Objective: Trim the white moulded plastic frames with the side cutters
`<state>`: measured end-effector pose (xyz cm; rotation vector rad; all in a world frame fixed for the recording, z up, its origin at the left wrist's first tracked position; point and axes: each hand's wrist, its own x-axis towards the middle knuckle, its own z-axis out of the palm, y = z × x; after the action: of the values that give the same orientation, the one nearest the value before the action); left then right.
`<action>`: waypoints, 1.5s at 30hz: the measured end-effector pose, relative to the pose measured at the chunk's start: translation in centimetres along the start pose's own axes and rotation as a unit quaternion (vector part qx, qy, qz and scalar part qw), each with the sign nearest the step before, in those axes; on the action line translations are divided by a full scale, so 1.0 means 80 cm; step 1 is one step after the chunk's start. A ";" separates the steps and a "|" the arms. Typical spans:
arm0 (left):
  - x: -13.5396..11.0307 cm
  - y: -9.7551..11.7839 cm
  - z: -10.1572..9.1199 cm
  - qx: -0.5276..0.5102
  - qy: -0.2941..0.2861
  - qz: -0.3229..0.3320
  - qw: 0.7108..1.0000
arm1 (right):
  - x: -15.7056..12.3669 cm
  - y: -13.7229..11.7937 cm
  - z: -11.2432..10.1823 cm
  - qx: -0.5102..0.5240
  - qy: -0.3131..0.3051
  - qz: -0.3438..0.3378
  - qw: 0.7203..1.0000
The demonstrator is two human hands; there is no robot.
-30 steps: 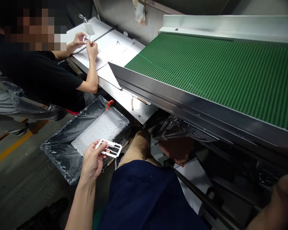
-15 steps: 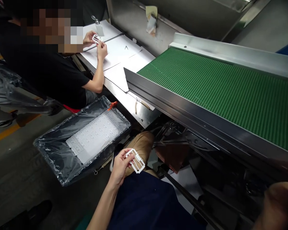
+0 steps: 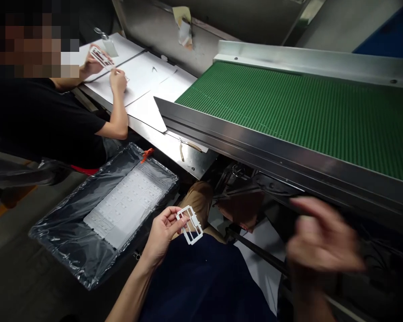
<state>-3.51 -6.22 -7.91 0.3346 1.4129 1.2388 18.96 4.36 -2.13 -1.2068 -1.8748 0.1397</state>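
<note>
My left hand [image 3: 166, 228] pinches a white plastic frame [image 3: 197, 220] by its left edge, thumb on top. The frame is a small rectangle with open windows and thin crossbars, held tilted above my lap. My right hand [image 3: 322, 241] is raised at the right, in front of the conveyor's near side, and smeared by motion. Its index finger points left, but whether it holds anything cannot be made out. It is well apart from the frame.
A green ribbed conveyor belt [image 3: 289, 112] with metal sides runs along the right. Brown-handled pliers [image 3: 188, 146] lie on the metal table corner. A plastic-lined bin [image 3: 60, 228] holding flat white parts [image 3: 124, 201] stands at left. A co-worker's hands [image 3: 117, 80] hold another white frame.
My right hand has risen from the lower right corner and moved left. My left hand keeps the white frame, turned slightly. The view has swung right, shifting the surroundings left.
</note>
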 end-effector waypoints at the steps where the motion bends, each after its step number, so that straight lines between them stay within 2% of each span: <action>1: 0.002 0.002 -0.001 0.010 -0.005 -0.002 1.000 | -0.017 -0.009 0.018 0.053 -0.070 0.054 0.995; 2: 0.003 0.002 -0.001 0.017 -0.008 -0.002 1.000 | -0.034 -0.019 0.039 0.134 -0.187 0.117 0.966; 4: 0.006 0.001 -0.004 0.021 -0.010 -0.004 1.000 | -0.065 -0.035 0.082 0.268 -0.365 0.225 0.863; 5: 0.008 0.000 -0.006 0.022 -0.009 -0.006 1.000 | -0.079 -0.041 0.101 0.312 -0.416 0.260 0.814; 6: 0.009 -0.002 -0.009 0.023 -0.009 -0.008 1.000 | -0.090 -0.045 0.116 0.339 -0.444 0.286 0.778; 8: 0.013 -0.006 -0.017 0.033 -0.011 -0.011 0.999 | -0.104 -0.047 0.134 0.358 -0.470 0.305 0.747; 11: 0.020 -0.010 -0.033 0.050 -0.007 -0.011 0.999 | -0.102 -0.040 0.147 0.338 -0.517 0.260 0.742; 12: 0.022 -0.010 -0.039 0.051 -0.001 -0.013 0.999 | -0.095 -0.036 0.153 0.315 -0.533 0.226 0.752; 14: 0.025 -0.010 -0.048 0.046 0.012 -0.017 0.999 | -0.070 -0.028 0.177 0.240 -0.541 0.159 0.790; 16: 0.027 -0.009 -0.056 0.041 0.019 -0.024 0.999 | -0.035 -0.021 0.217 0.153 -0.512 0.126 0.836; 20: 0.027 -0.008 -0.069 0.046 0.001 -0.045 0.998 | 0.035 -0.013 0.327 0.052 -0.437 0.125 0.889; 21: 0.027 -0.009 -0.072 0.046 -0.006 -0.050 0.998 | 0.047 -0.013 0.352 -0.007 -0.416 0.111 0.903; 23: 0.027 -0.010 -0.077 0.045 -0.012 -0.057 0.997 | 0.063 -0.015 0.393 -0.094 -0.418 0.112 0.897; 26: 0.028 -0.011 -0.084 0.043 -0.009 -0.067 0.997 | 0.072 -0.019 0.424 -0.143 -0.441 0.140 0.875; 31: 0.030 -0.006 -0.091 0.054 -0.028 -0.069 0.996 | 0.090 -0.018 0.424 -0.085 -0.445 0.222 0.863; 35: 0.032 -0.003 -0.092 0.077 -0.046 -0.078 0.993 | 0.095 -0.010 0.393 0.004 -0.461 0.288 0.839; 38: 0.035 -0.006 -0.095 0.074 -0.041 -0.082 0.993 | 0.064 -0.004 0.344 0.129 -0.496 0.350 0.784; 42: 0.045 -0.007 -0.098 0.023 -0.029 -0.105 0.994 | -0.016 0.001 0.255 0.298 -0.503 0.422 0.693; 45: 0.053 -0.003 -0.092 0.004 -0.036 -0.120 0.992 | -0.068 -0.002 0.194 0.356 -0.475 0.464 0.657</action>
<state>-10.93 -6.46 -12.13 0.2060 1.3541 1.0146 8.57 5.34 -14.79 -1.4588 -1.3754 2.2164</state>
